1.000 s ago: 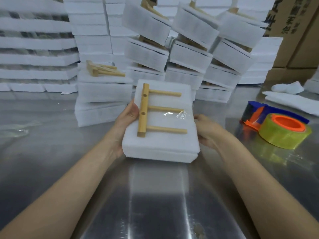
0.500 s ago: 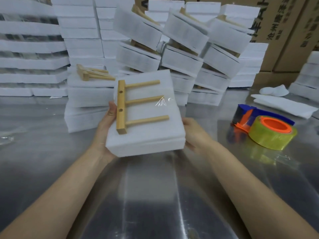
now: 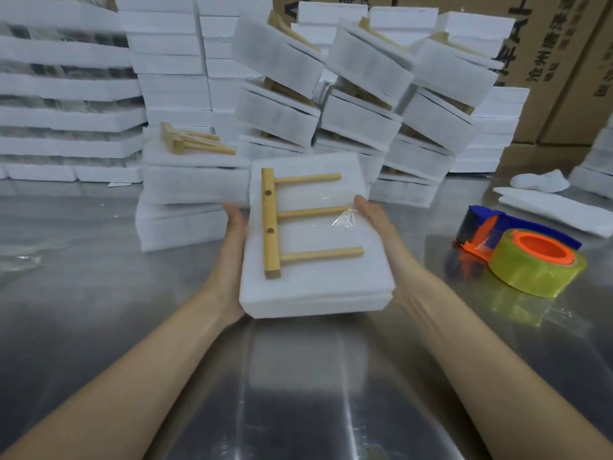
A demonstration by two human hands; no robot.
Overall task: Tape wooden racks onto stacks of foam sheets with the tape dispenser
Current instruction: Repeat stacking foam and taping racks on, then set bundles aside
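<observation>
A pale wooden three-peg rack point(image 3: 272, 224) lies on the stack of white foam sheets point(image 3: 315, 280), clear tape point(image 3: 345, 218) across its middle peg, the lot held just above the middle of the steel worktop point(image 3: 99, 293). It looks ready for the leaning finished bundles point(image 3: 361, 78) at the far edge; I'd keep it level and squeeze evenly, since one strip may let the rack swivel. The left hand point(image 3: 232, 250) and right hand point(image 3: 376, 230) clasp opposite sides, thumbs straight, fingers hidden beneath. The blue-and-orange tape dispenser point(image 3: 517, 254) sits idle near the right edge.
</observation>
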